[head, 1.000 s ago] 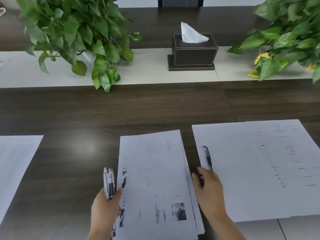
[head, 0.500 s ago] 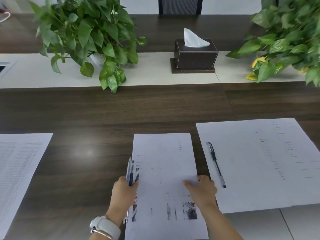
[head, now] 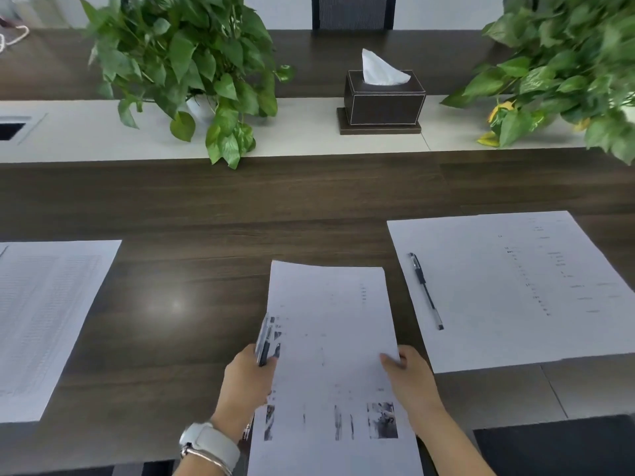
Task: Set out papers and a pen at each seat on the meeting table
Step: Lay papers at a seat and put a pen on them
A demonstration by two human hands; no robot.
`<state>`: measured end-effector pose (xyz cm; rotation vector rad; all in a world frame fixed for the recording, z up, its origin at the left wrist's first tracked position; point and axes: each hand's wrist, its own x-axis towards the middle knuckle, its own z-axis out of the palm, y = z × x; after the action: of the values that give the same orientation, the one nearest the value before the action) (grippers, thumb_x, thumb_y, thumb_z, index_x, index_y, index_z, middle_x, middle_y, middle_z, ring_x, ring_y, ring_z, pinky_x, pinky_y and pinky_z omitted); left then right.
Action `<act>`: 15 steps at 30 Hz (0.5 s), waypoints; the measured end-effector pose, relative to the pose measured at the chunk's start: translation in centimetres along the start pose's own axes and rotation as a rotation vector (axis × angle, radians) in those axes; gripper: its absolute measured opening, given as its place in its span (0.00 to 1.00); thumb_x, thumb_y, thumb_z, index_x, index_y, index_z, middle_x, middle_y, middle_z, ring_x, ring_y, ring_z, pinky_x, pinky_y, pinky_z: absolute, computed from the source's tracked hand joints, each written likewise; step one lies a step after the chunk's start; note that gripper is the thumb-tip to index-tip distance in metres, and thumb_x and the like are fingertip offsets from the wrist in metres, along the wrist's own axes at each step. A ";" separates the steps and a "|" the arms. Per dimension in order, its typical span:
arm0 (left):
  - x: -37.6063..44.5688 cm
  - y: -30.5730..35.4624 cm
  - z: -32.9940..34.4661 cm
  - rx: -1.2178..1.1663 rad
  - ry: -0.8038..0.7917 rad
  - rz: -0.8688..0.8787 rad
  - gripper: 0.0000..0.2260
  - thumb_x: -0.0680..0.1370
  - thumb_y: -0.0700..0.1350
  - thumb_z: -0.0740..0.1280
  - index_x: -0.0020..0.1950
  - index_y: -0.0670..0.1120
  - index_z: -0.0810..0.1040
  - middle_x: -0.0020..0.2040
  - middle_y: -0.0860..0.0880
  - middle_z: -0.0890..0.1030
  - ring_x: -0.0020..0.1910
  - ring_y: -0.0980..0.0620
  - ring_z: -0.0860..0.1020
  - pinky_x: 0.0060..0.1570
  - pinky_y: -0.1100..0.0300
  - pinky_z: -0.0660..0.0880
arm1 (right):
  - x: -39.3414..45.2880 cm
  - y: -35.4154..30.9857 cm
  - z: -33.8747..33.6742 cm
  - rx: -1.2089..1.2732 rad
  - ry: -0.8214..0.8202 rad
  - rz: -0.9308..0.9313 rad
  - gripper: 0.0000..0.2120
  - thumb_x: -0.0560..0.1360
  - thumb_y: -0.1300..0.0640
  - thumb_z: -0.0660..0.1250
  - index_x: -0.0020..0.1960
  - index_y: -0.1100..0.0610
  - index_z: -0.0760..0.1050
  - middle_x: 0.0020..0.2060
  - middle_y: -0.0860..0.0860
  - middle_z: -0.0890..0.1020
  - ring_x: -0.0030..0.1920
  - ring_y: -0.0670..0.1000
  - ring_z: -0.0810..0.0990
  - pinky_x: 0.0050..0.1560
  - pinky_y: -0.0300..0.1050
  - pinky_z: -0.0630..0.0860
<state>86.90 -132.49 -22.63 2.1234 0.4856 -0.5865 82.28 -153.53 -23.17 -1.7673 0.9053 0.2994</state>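
Note:
A stack of printed papers (head: 330,338) is held above the dark meeting table (head: 240,207) near its front edge. My left hand (head: 249,383) grips the stack's left edge together with a few pens (head: 264,341). My right hand (head: 410,379) pinches the stack's right edge. To the right lies a large white sheet (head: 515,290) with a black pen (head: 426,290) resting on its left part. Another printed sheet (head: 44,321) lies flat at the far left.
Two leafy potted plants (head: 192,70) (head: 567,67) and a dark tissue box (head: 383,101) stand on the white centre strip. A chair back (head: 352,12) shows beyond the far edge, and a dark chair (head: 556,448) sits at bottom right.
My right hand left the pen on the right sheet and came back to grip the stack's right edge. The stack has been squared up between both hands.

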 end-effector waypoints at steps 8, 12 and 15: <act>-7.8 -7.0 0.9 -0.011 -0.003 -0.011 0.04 0.77 0.45 0.63 0.46 0.45 0.74 0.29 0.49 0.73 0.26 0.52 0.70 0.22 0.64 0.67 | -6.8 6.8 -2.0 0.182 -0.110 -0.020 0.04 0.77 0.61 0.62 0.47 0.54 0.74 0.44 0.52 0.81 0.45 0.49 0.78 0.42 0.40 0.72; -14.9 -11.1 1.8 -0.170 0.003 -0.035 0.04 0.77 0.43 0.65 0.43 0.44 0.76 0.20 0.53 0.72 0.20 0.55 0.66 0.24 0.62 0.65 | -11.6 11.3 -3.7 0.168 -0.155 -0.036 0.03 0.77 0.59 0.63 0.50 0.54 0.74 0.48 0.52 0.82 0.49 0.52 0.81 0.48 0.45 0.77; -19.7 -13.8 2.6 -0.218 0.044 -0.035 0.07 0.77 0.42 0.65 0.39 0.44 0.75 0.15 0.54 0.68 0.17 0.57 0.64 0.24 0.61 0.64 | -15.4 14.3 -4.8 0.112 -0.179 -0.062 0.05 0.78 0.57 0.63 0.53 0.54 0.73 0.49 0.51 0.82 0.49 0.51 0.81 0.50 0.46 0.78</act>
<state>62.93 -129.52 -21.68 1.9275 0.5850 -0.4836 60.78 -153.12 -22.14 -1.6343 0.7247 0.3538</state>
